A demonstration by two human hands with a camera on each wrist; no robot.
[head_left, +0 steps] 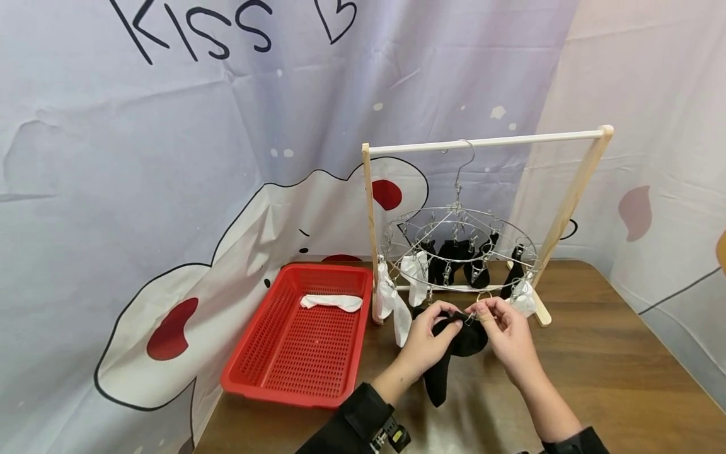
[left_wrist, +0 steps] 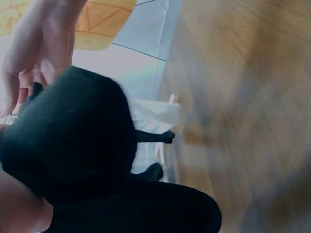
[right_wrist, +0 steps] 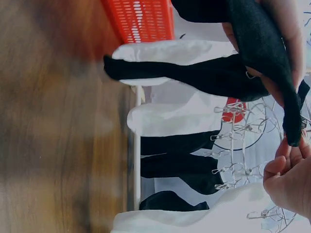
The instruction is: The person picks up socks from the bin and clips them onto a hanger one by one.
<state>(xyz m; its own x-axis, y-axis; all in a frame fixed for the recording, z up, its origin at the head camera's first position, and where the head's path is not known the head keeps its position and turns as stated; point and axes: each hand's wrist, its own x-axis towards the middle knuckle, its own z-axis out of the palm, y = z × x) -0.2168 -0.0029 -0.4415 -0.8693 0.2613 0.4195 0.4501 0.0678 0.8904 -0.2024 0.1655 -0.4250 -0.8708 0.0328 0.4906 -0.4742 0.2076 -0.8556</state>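
Observation:
Fingers and thumb of my left hand pinch a black sock by its upper edge, and the rest droops below. My right hand is at the other end of that edge, pinching a small metal clip of the round hanger. Whether the clip's jaws bite the cloth cannot be made out. In the left wrist view the black sock covers most of the fingers. Over in the right wrist view, the right hand touches the sock's end.
The hanger hooks onto a white-barred wooden rack. White socks and black socks hang from its clips around my hands. To the left, a red basket holds one white sock. Everything stands on a wooden table.

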